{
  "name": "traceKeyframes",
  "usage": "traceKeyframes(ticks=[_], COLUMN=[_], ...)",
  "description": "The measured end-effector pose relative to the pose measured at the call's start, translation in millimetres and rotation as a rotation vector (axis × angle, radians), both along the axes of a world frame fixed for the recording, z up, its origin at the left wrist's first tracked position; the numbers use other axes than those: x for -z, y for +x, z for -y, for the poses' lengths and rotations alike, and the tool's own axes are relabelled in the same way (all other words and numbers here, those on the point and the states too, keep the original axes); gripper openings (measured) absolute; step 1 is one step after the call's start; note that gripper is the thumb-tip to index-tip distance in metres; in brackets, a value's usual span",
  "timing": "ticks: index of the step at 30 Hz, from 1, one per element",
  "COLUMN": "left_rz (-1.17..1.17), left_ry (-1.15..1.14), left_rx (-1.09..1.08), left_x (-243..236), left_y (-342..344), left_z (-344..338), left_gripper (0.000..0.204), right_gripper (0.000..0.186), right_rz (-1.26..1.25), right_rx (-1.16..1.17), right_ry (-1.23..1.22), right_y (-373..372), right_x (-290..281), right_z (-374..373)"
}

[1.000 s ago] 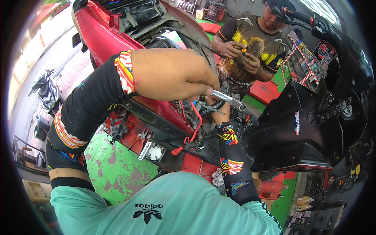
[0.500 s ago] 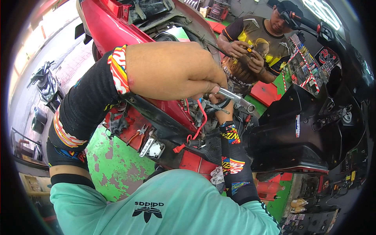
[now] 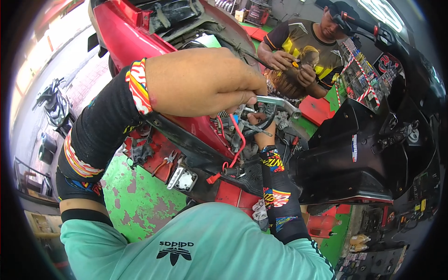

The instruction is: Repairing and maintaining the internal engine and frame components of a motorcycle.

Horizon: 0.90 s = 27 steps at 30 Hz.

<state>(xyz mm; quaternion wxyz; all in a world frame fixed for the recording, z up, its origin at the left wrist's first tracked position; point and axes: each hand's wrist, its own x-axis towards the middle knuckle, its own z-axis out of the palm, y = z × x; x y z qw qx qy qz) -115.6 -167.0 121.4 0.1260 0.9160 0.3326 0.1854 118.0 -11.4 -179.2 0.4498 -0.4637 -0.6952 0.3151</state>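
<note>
1. Our left hand (image 3: 200, 81) is clenched over the handle of a shiny steel wrench (image 3: 279, 102), fingers fully closed for leverage.
2. The wrench head sits above the red scooter's exposed engine bay (image 3: 242, 140).
3. Our right hand (image 3: 262, 127) reaches underneath, fingers curled around dark parts there, apparently steadying them; exactly what they grip is hidden.
4. Another person (image 3: 303, 51) crouches opposite.

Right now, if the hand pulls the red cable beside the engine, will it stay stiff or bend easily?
The red cable would probably bend easily: it already hangs in a loose curve under the left hand. It looks thin, so likely light. Its lower end seems to run into the scooter, so it may resist a hard pull.
</note>
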Motion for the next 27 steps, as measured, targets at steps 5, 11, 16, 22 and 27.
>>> traceKeyframes(ticks=[5, 11, 16, 22, 27], left_rz=[-0.152, -0.365, -0.568, -0.726, -0.778], left_ry=[0.105, 0.087, 0.186, 0.218, 0.164], left_rx=[0.031, 0.129, 0.174, 0.225, 0.232], left_x=[-1, 12, 35, 57, 78], left_y=[35, 107, 176, 229, 247], left_z=[-14, -53, -87, -112, -131], left_gripper=[0.022, 0.023, 0.026, 0.026, 0.025], right_gripper=[0.024, 0.024, 0.028, 0.034, 0.033], right_rz=[-0.161, -0.417, -0.062, -0.364, -0.154], right_rx=[-0.027, -0.004, -0.056, -0.030, -0.194], right_ry=[-0.030, -0.076, -0.191, -0.591, -0.262], right_y=[-3, 37, 34, 16, 15], right_x=[0, 52, 80, 88, 100], right_z=[4, -18, 8, 2, -10])
